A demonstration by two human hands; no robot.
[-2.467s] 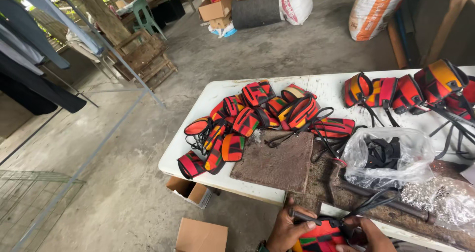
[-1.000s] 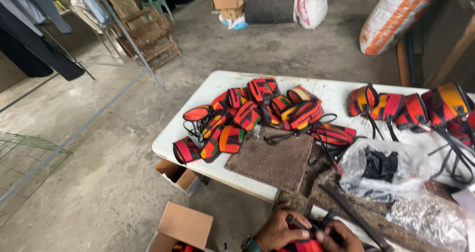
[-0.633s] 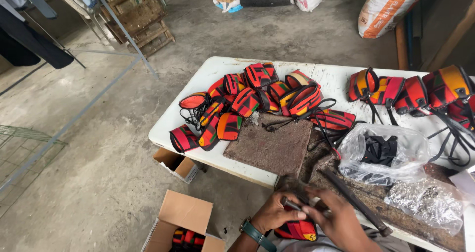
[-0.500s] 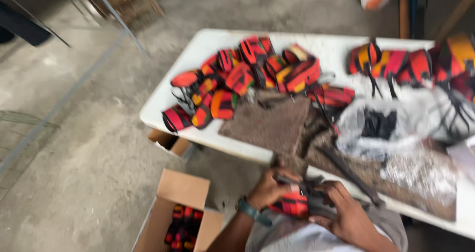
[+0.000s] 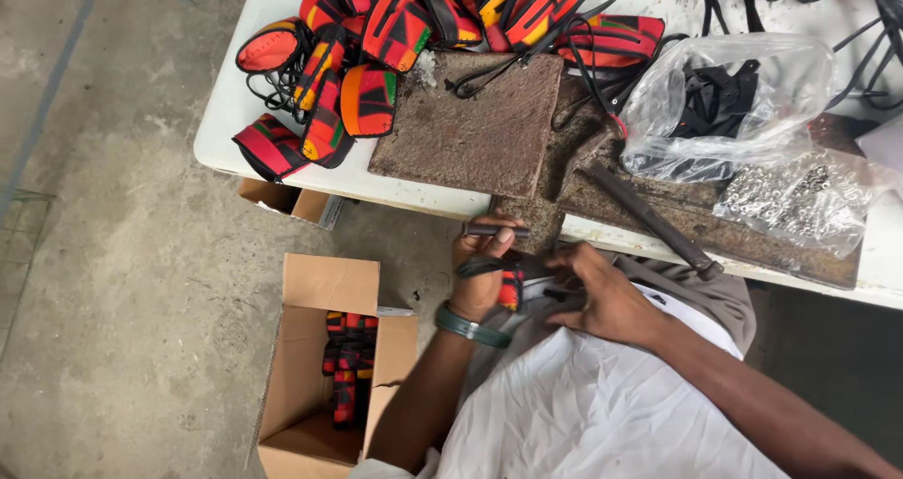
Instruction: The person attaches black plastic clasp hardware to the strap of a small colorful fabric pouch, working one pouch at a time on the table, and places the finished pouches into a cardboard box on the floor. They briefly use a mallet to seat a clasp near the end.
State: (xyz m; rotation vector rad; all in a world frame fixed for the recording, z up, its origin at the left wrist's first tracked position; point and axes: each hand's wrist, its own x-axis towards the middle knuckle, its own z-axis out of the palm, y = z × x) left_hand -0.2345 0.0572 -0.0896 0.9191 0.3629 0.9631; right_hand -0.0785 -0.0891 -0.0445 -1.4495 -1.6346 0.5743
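Open cardboard box (image 5: 310, 347) on the concrete floor, clear bag of black straps (image 5: 724, 103), rusty metal slab (image 5: 475, 126)

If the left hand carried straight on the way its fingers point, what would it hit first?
The left hand points up toward the table, gripping a small dark rod and a colourful pouch. Going straight on, it would likely meet the rusty metal plate at the table edge; depth is unclear.

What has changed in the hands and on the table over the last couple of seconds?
The left hand now pinches a short dark metal rod above the small red patterned pouch; the right hand stays at the pouch. The pile of red-orange pouches and rusty metal plate stayed put.
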